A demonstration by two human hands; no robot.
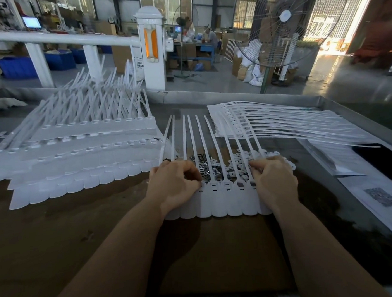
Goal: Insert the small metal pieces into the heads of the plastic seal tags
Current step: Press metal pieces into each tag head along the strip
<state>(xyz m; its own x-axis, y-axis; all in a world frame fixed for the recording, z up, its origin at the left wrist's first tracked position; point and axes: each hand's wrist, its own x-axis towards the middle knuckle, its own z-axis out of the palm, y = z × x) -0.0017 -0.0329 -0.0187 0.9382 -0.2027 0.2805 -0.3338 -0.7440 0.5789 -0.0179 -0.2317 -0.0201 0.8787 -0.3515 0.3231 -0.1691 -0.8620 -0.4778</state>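
Seal tags of white plastic, joined in 1 flat strip, lie at the centre of the frame on the brown table, their thin tails pointing away toward the top. Both hands rest on the strip's row of heads: the left hand pinches at the left end, the right hand presses with curled fingers at the right end. Small shiny metal pieces lie heaped between the hands, under the tails. Stacks of white tag strips fill the left of the frame.
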